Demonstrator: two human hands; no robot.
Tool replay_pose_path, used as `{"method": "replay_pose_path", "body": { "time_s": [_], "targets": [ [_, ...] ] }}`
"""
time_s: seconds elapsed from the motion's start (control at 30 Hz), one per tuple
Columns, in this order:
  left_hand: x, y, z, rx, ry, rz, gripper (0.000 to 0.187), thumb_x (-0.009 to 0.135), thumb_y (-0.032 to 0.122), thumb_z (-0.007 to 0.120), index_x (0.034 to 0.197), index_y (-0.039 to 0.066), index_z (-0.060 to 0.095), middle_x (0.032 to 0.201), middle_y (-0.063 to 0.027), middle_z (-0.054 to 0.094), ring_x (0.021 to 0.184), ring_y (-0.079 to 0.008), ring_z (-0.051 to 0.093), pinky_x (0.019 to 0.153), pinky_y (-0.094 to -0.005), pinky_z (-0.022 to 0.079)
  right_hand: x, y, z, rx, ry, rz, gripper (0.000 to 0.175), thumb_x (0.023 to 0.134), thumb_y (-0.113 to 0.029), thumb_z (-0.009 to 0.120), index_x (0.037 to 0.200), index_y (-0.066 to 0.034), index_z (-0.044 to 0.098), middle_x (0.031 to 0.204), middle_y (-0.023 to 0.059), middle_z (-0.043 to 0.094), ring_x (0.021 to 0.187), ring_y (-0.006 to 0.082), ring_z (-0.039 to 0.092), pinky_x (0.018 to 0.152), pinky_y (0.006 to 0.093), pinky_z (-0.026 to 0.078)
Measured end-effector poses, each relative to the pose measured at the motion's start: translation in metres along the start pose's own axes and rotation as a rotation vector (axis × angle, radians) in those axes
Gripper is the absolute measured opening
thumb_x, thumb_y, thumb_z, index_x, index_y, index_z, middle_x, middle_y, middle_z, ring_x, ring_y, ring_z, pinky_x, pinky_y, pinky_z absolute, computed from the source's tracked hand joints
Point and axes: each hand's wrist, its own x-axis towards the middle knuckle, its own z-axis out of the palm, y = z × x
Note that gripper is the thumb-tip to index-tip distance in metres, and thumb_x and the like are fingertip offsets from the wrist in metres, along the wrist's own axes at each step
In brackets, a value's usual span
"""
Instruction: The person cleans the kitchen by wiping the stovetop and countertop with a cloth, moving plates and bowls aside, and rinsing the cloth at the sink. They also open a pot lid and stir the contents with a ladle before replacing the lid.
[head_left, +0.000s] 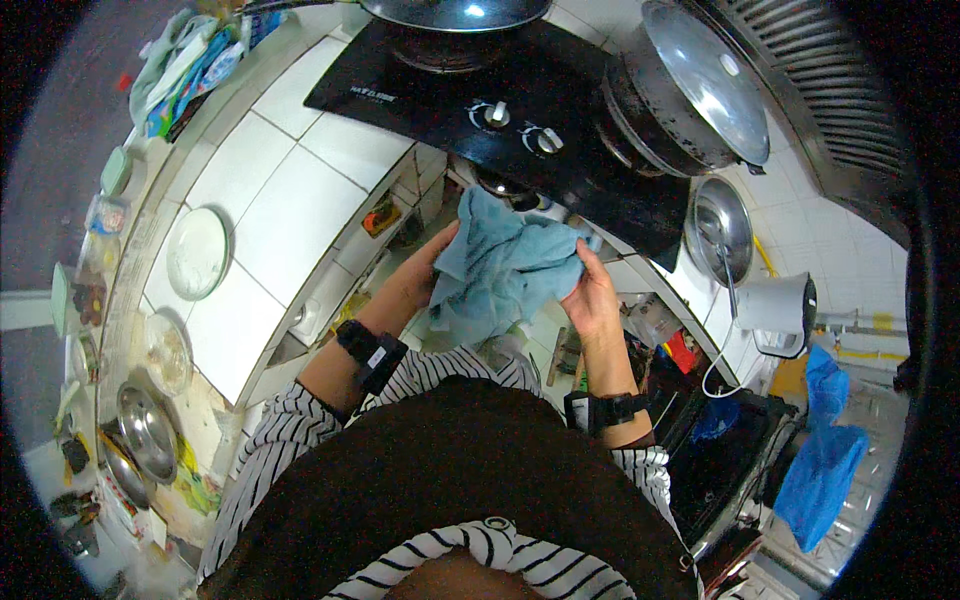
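Observation:
A crumpled blue-grey cloth (504, 262) hangs between my two hands, in front of the black gas cooktop (420, 124). My left hand (441, 251) grips its left side, the fingers mostly hidden behind the fabric. On the right, my right hand (589, 291) pinches the cloth's edge with the thumb on top. The cloth is spread out but wrinkled, its lower edge hanging near my striped sleeves and dark apron (450, 465). Two control knobs (496, 114) sit on the cooktop just beyond the cloth.
A wok (457, 11) and a large lidded pot (675, 97) stand on the cooktop. To the right are a metal bowl (701, 244) with a ladle and a white electric kettle (776, 315) with a cord. A pale plate (198, 253) rests on the left tiled counter, near steel bowls (148, 431).

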Motion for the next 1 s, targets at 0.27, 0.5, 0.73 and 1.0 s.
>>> {"method": "replay_pose_path", "body": {
  "time_s": [0.27, 0.5, 0.73, 1.0],
  "targets": [
    [0.073, -0.044, 0.008, 0.103, -0.358, -0.21, 0.05, 0.092, 0.015, 0.048, 0.14, 0.012, 0.033, 0.138, -0.0131, 0.039, 0.117, -0.031, 0.049, 0.094, -0.043, 0.044, 0.002, -0.054, -0.036, -0.126, 0.312, -0.423, 0.025, 0.086, -0.019, 0.06, 0.108, -0.008, 0.055, 0.104, 0.0065, 0.061, 0.094, 0.0214, 0.059, 0.081, 0.038, 0.049],
    [0.093, -0.095, 0.054, 0.132, -0.452, -0.3, 0.059, 0.094, 0.026, 0.049, 0.143, 0.01, 0.021, 0.134, -0.0121, 0.046, 0.108, -0.026, 0.056, 0.087, -0.0397, 0.047, 0.039, -0.112, -0.087, -1.156, 0.486, -0.864, 0.033, 0.085, -0.017, 0.061, 0.114, -0.0024, 0.054, 0.107, 0.012, 0.061, 0.095, 0.0244, 0.059, 0.08, 0.0398, 0.048],
    [0.071, -0.114, 0.008, 0.046, -0.153, -0.182, 0.058, 0.093, 0.028, 0.05, 0.141, 0.007, 0.025, 0.132, -0.0112, 0.049, 0.111, -0.0251, 0.055, 0.091, -0.0392, 0.046, 0.083, -0.128, -0.121, -1.92, 0.555, -1.005, 0.057, 0.08, -0.02, 0.059, 0.131, -0.0021, 0.042, 0.136, 0.0129, 0.043, 0.132, 0.0358, 0.029, 0.106, 0.0553, 0.016],
    [0.003, -0.114, -0.02, -0.063, 0.234, -0.059, 0.055, 0.094, 0.028, 0.05, 0.14, 0.008, 0.028, 0.131, -0.0116, 0.049, 0.113, -0.026, 0.053, 0.093, -0.0387, 0.044, 0.111, -0.077, -0.055, -2.007, 0.104, -1.064, 0.052, 0.074, -0.004, 0.056, 0.124, 0.0017, 0.047, 0.136, 0.0192, 0.04, 0.127, 0.0349, 0.035, 0.103, 0.0471, 0.026]
  ]
}}
